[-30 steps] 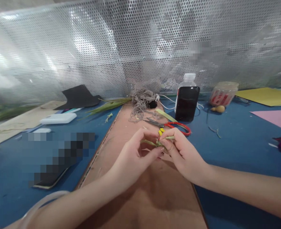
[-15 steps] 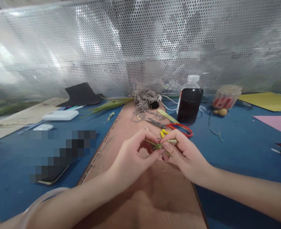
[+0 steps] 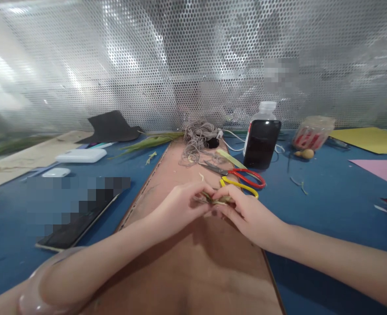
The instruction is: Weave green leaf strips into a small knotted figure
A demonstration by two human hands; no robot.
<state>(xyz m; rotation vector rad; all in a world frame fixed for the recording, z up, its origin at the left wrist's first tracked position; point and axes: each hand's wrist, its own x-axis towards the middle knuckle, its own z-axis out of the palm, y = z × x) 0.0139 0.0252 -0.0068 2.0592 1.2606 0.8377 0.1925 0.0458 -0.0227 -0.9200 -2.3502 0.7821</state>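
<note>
A small green plant piece (image 3: 220, 200) is pinched between both hands above the brown board (image 3: 193, 262). My left hand (image 3: 183, 208) holds its left side with thumb and fingers closed. On the other side, my right hand (image 3: 242, 212) grips the piece with bent fingers, its fingertips touching or nearly touching the left ones. Parts of the piece are hidden by the fingers. Just beyond the hands lie yellow-handled scissors (image 3: 246, 187) and red-handled scissors (image 3: 255, 177), beside a pale green strip (image 3: 229, 158).
Grey cord (image 3: 200, 133) is heaped at the board's far end. A black phone (image 3: 262, 144) leans on a bottle (image 3: 267, 109). Further right are a jar (image 3: 313, 131) and a small gourd (image 3: 305, 154). At left lie a dark device (image 3: 82, 218), white cases and green leaves (image 3: 154, 141).
Both hands have shifted slightly, and the right hand has lowered, showing more of the yellow scissor handle. The green piece is now more covered by the fingers.
</note>
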